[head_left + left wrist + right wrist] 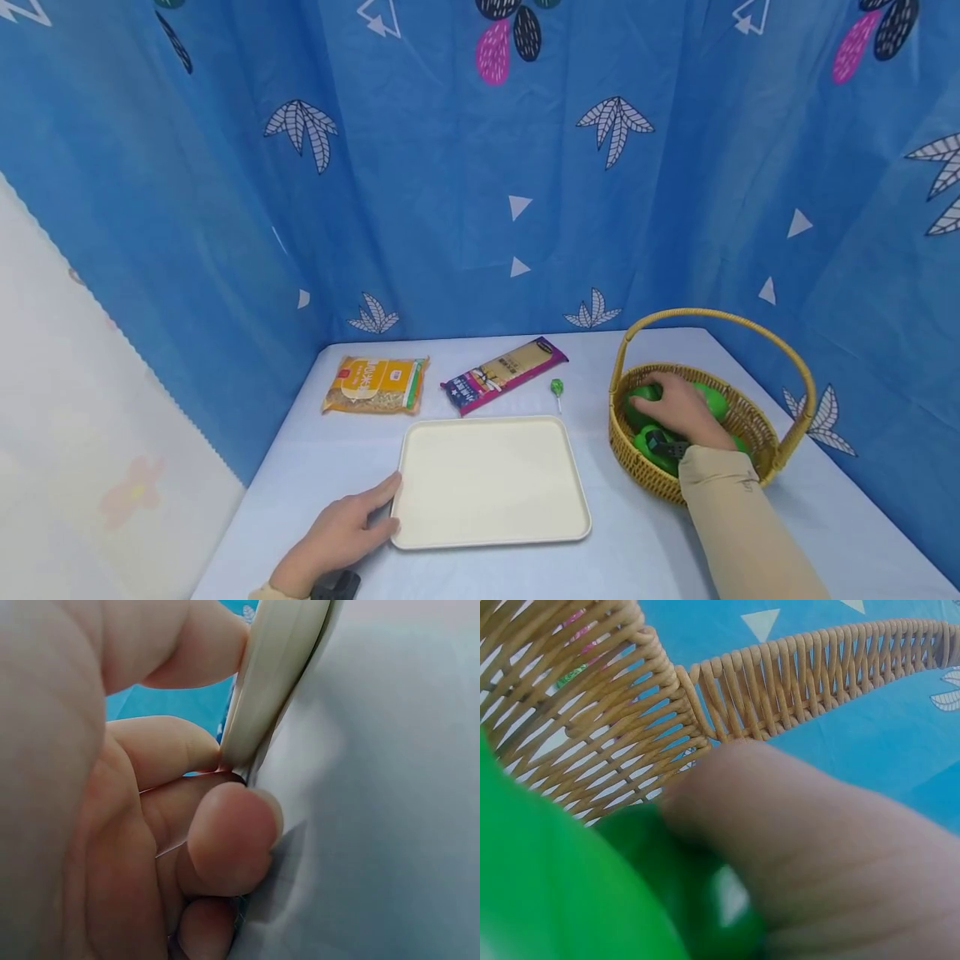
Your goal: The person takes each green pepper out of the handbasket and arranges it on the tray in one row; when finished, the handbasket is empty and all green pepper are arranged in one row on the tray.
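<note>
My left hand touches the left rim of a cream rectangular tray with thumb and fingertips. In the left wrist view, fingers meet the tray's edge, while others lie lower, beside the tabletop. Inside a woven wicker basket at the right, my right hand holds a dark green, glossy, rounded thing. The right wrist view shows the thumb pressed on this dark green thing; the other fingers are hidden. A brighter green, smooth thing lies close by.
More bright green things lie in the basket, under its tall arched handle. Behind the tray are an orange bag of grain, a purple-edged flat packet and a green lollipop. A blue patterned curtain hangs behind the table.
</note>
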A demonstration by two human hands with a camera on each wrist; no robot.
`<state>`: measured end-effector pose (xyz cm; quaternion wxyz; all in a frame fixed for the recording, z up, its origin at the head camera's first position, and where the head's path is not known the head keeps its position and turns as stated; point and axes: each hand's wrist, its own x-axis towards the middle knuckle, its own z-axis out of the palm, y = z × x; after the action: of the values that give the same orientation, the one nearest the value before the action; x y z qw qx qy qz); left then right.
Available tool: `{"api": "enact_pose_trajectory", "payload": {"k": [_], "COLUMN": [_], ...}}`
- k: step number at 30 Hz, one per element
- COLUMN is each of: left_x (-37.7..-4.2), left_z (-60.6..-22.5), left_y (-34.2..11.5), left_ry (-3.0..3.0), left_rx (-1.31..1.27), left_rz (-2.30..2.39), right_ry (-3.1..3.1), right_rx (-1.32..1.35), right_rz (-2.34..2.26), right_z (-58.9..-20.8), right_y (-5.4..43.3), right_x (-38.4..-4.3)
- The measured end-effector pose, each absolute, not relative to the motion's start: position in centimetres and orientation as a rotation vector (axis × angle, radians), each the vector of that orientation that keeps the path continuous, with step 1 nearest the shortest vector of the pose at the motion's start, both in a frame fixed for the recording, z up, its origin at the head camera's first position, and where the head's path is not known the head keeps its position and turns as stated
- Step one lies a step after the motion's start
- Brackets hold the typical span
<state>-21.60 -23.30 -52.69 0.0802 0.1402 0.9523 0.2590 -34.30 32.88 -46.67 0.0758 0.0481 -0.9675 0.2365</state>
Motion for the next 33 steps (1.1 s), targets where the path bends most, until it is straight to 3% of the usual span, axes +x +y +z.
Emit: {"api": "enact_pose_trajectory", "payload": {"k": [33], "left_x": [-21.55], "left_z": [-52.67], "left_y": [-23.41], "left_ry": [2.832], "left_rx": [0.429], "left_rz": [0.802], "right_ry": [-2.957], "right_rx": [0.187], "right_rz": [0.834], "right_z": [-46.05], "right_y": [32.51], "right_x": [-34.54]}}
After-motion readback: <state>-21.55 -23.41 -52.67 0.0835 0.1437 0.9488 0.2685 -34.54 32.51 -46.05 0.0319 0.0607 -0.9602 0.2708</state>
